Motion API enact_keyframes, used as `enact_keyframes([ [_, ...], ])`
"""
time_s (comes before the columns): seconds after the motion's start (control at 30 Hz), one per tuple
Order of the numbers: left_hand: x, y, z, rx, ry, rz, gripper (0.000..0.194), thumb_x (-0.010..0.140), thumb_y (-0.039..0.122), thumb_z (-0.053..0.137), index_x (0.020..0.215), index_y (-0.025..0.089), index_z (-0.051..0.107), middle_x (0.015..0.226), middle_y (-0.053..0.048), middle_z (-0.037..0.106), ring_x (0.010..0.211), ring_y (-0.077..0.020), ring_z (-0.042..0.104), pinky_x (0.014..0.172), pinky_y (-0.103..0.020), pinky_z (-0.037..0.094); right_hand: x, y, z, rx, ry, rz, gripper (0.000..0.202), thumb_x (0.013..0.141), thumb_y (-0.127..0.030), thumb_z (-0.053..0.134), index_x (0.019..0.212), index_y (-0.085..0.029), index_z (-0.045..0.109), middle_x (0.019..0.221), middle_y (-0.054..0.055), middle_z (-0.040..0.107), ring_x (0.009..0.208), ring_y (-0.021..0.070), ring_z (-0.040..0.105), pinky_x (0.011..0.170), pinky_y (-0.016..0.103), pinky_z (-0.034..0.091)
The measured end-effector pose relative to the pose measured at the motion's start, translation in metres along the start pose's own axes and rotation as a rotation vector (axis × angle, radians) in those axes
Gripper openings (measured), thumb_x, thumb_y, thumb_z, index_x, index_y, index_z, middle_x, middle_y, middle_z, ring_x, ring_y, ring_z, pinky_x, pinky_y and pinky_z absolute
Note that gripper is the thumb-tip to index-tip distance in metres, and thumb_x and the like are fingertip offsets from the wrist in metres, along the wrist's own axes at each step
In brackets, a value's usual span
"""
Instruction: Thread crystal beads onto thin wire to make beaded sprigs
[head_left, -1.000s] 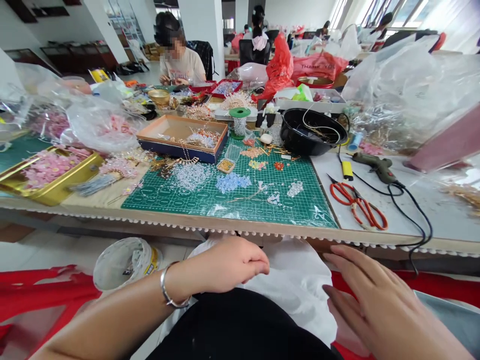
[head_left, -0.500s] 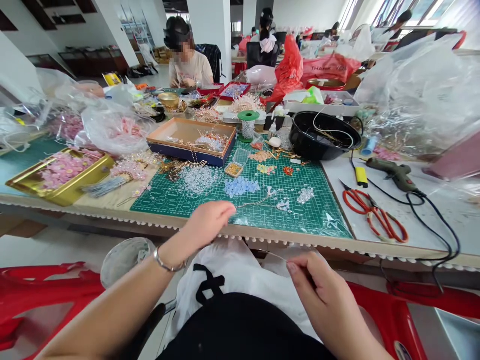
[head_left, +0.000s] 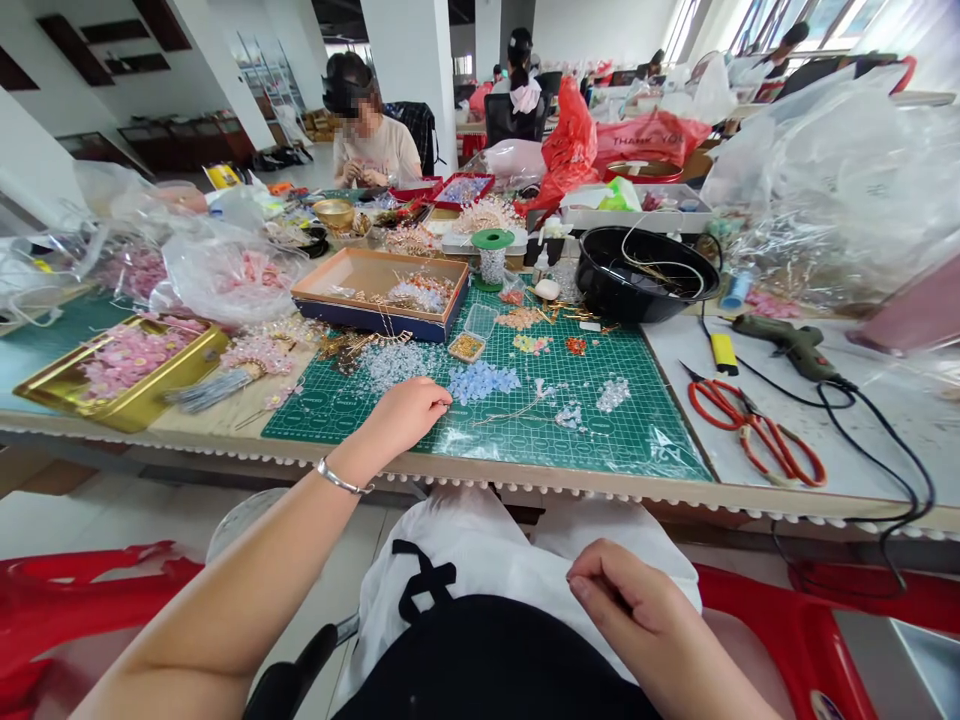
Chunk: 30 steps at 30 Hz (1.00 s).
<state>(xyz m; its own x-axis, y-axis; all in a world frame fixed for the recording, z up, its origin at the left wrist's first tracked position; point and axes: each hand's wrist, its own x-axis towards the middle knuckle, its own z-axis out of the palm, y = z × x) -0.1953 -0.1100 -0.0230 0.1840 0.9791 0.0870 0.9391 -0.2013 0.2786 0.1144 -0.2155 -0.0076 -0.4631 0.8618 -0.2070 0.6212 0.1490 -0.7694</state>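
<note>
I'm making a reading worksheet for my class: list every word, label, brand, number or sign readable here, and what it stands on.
"THANK YOU": red bag, its last letter creased.
Too small to read: printed marks on the mat.
Too blurred to read: print on the co-worker's shirt.
Too blurred to read: sticker on the red seat.

1. Mat [head_left: 652, 410]: green, white grid.
2. Petals [head_left: 484, 382]: pale blue.
3. Tin [head_left: 180, 377]: gold.
4. Flowers [head_left: 131, 360]: pink.
5. Box [head_left: 330, 311]: tan inside, navy outside.
6. Bowl [head_left: 626, 294]: black.
7. Scissors [head_left: 752, 422]: orange-red handles.
8. Glue gun [head_left: 784, 341]: olive green.
9. Lighter [head_left: 724, 352]: yellow.
10. Spool [head_left: 493, 239]: green flanges.
11. Trousers [head_left: 495, 555]: white.
</note>
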Motion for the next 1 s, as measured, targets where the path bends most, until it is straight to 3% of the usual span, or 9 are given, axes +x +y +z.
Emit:
enact_keyframes([
  [0.23, 0.001, -0.002, -0.007, 0.05, -0.034, -0.009, 0.025, 0.085, 0.022, 0.049, 0.1, 0.024, 0.069, 0.094, -0.003, 0.066, 0.081, -0.0176, 0.061, 0.07, -0.026, 0.046, 0.002, 0.0, -0.003, -0.018, -0.033, -0.021, 0.016, 0.088, -0.024, 0.043, 0.075, -0.022, 0.053, 0.063, -0.003, 0.056, 0.059, 0.0131, 0.053, 0.054, 0.022, 0.042],
  [0.4, 0.0, 0.008, -0.009, 0.105, 0.009, 0.01, 0.025, 0.086, 0.023, 0.048, 0.102, 0.023, 0.068, 0.096, -0.005, 0.064, 0.087, -0.0202, 0.06, 0.073, -0.03, 0.045, -0.003, 0.002, -0.012, -0.028, 0.03, -0.077, 0.018, 0.089, -0.024, 0.043, 0.075, -0.022, 0.055, 0.067, -0.002, 0.059, 0.062, 0.0135, 0.056, 0.057, 0.022, 0.046],
  [0.63, 0.012, 0.027, 0.002, 0.134, 0.056, 0.072, 0.024, 0.088, 0.019, 0.046, 0.095, 0.022, 0.068, 0.095, -0.006, 0.061, 0.093, -0.0207, 0.057, 0.076, -0.031, 0.045, -0.009, -0.003, -0.023, 0.008, 0.17, -0.225, 0.015, 0.088, -0.025, 0.049, 0.08, -0.024, 0.061, 0.071, -0.001, 0.063, 0.066, 0.0137, 0.061, 0.061, 0.021, 0.049],
  [1.0, 0.027, 0.031, 0.001, 0.08, 0.015, 0.084, 0.019, 0.082, 0.021, 0.05, 0.081, 0.019, 0.069, 0.088, -0.006, 0.061, 0.088, -0.0212, 0.057, 0.073, -0.03, 0.043, -0.008, -0.005, -0.03, 0.052, 0.378, -0.014, 0.018, 0.086, -0.032, 0.051, 0.077, -0.023, 0.063, 0.069, 0.001, 0.063, 0.065, 0.0166, 0.058, 0.057, 0.025, 0.047],
])
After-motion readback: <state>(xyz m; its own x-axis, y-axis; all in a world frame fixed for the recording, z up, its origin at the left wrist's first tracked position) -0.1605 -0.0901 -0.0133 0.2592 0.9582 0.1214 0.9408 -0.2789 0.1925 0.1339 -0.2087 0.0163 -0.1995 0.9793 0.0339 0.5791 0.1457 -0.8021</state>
